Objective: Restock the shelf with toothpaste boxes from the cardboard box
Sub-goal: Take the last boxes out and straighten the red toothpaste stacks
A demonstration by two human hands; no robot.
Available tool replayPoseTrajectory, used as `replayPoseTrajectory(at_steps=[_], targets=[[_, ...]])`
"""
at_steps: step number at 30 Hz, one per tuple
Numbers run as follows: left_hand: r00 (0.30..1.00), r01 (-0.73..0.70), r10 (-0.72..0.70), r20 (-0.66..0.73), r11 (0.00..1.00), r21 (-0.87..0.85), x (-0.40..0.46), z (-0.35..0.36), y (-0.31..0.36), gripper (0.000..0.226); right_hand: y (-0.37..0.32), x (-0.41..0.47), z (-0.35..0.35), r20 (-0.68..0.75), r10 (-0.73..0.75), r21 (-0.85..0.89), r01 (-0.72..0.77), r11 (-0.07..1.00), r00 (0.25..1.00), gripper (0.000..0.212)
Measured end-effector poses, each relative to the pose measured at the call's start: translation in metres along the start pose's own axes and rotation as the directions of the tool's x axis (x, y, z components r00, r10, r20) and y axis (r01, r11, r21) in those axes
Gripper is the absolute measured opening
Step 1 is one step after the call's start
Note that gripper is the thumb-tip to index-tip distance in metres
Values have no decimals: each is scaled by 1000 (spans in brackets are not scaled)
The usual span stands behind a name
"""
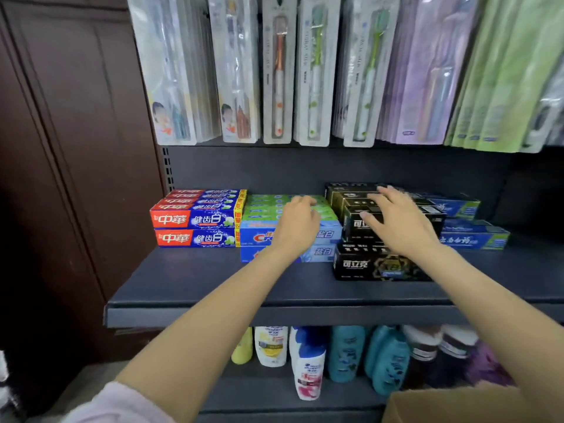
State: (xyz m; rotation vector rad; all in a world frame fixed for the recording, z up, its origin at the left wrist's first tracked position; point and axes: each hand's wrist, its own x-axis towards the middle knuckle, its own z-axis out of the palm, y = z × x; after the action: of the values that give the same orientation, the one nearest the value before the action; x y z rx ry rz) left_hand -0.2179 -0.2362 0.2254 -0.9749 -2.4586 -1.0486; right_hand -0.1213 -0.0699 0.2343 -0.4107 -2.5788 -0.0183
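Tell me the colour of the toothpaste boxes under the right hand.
Black with gold print, clearest in the head view.

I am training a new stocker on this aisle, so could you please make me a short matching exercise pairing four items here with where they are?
Items:
1. red and blue toothpaste boxes
2. black toothpaste boxes
3. toothbrush packs
4. shampoo bottles

Places:
A. hanging above the toothpaste shelf
B. on the shelf below the toothpaste
C. far left of the toothpaste row
D. under the right hand

Pairs: 1-C, 2-D, 3-A, 4-B
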Motion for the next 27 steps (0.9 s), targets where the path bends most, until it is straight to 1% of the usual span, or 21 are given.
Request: replayPoseTrajectory(at_steps=[2,3,5,8,10,12,13,14,16,18,20,22,24,26,27], targets=[[997,-17,19,68,999,-34,9,9,18,34,27,4,-4,138,111,-55,-105,993,984,65],[995,-16,21,102,999,-47,13,14,27,33,39,6,-5,207,146,-76,-132,988,967,69],[986,3,8,168,998,-67,22,25,43,34,54,11,-6,304,155,-98,-131,986,940,77],[965,52,-37,261,997,-49,34,39,57,44,55,18,-4,353,87,-105,-53,993,932,86],[952,98,-88,292,995,-22,39,46,65,45,58,23,-5,397,24,-75,6,997,917,87],[958,156,-138,251,986,-55,40,51,72,39,72,33,-7,434,-38,12,37,999,900,91],[961,191,-166,221,977,-95,40,51,73,37,79,40,-8,427,-61,70,34,997,902,93],[960,238,-210,186,961,-142,43,49,74,37,85,47,-10,416,-67,115,20,993,907,89],[934,354,-328,139,900,-254,53,48,76,35,97,62,-12,425,-61,141,1,990,903,76],[896,442,-418,148,814,-378,67,47,76,10,100,75,-9,472,-50,126,-11,992,880,74],[848,525,-485,213,716,-459,81,50,73,25,98,85,-5,524,-42,164,-52,985,851,77],[813,573,-499,300,599,-559,91,55,68,25,94,92,0,549,-38,221,-100,970,835,78],[779,614,-503,375,488,-621,94,58,66,24,91,96,5,542,-42,242,-108,964,839,77],[780,605,-483,398,419,-677,97,60,62,25,89,97,8,549,-51,243,-101,965,835,81],[780,605,-472,411,401,-688,98,62,60,27,87,98,10,562,-67,245,-89,965,825,83]])
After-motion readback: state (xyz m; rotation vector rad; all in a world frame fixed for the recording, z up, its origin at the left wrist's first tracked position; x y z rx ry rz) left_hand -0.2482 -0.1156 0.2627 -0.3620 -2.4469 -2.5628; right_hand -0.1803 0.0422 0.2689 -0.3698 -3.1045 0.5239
